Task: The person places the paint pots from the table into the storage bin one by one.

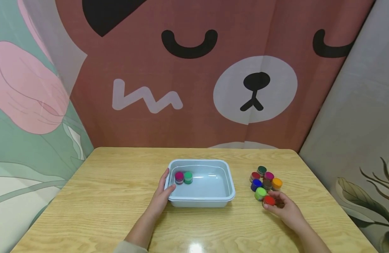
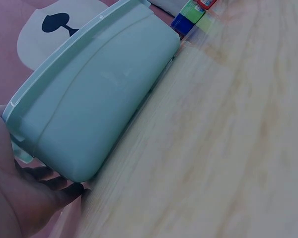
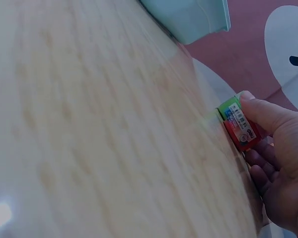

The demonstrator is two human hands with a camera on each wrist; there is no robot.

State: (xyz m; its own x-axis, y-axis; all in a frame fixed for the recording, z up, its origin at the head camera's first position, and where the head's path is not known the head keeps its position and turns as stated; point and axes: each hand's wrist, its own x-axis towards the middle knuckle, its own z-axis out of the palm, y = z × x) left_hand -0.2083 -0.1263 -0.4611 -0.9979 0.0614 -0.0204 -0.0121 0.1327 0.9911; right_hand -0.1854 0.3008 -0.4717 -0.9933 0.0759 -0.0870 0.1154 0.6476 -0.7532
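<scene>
A light blue plastic tub (image 1: pixel 200 203) stands on the table, and my left hand (image 1: pixel 159 199) holds its left side, thumb over the rim. In the left wrist view the fingers (image 2: pixel 69 193) lie under the tub's outer corner. Inside sit a magenta-lidded paint jar (image 1: pixel 179 177) and a green one (image 1: pixel 188 177). On the right, my right hand (image 1: pixel 286 211) pinches a red-lidded paint jar (image 1: pixel 269 201) between thumb and fingers. That jar, its label showing in the right wrist view, is at the near end of a cluster, close against a light green-lidded jar (image 1: pixel 261 194).
Behind the held jar are more paint jars: blue (image 1: pixel 256 185), brown (image 1: pixel 267 185), orange (image 1: pixel 277 183), magenta (image 1: pixel 269 176), dark red (image 1: pixel 255 176) and dark green (image 1: pixel 262 170). The wooden table (image 1: pixel 118 182) ends at a bear-patterned curtain (image 1: pixel 194 126).
</scene>
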